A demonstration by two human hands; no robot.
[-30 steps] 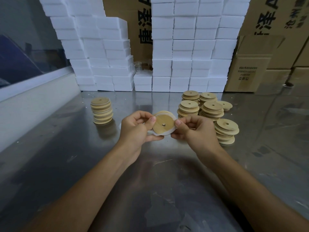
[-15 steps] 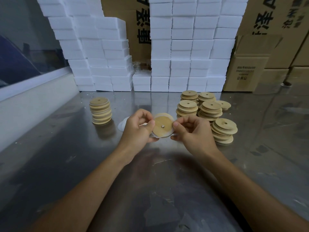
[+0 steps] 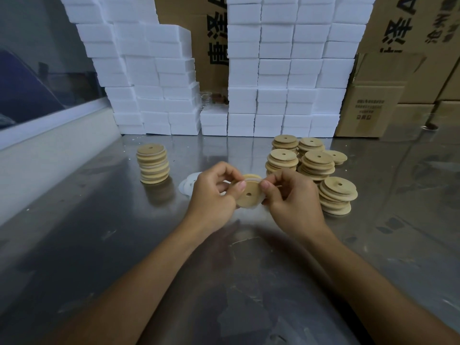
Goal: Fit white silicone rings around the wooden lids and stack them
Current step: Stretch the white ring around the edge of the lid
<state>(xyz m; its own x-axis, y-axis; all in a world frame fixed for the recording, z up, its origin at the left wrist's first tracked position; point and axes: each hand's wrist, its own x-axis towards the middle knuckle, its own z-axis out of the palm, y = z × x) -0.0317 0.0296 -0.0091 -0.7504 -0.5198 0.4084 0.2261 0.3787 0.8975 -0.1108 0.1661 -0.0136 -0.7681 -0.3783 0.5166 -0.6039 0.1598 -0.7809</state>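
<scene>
Dim, soft overhead light glares off the steel table (image 3: 373, 245); wide-angle edges bend, slightly blurred.

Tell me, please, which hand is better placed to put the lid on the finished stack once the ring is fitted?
Probably the left hand: the ringed stack stands on its side of the held lid.
</scene>
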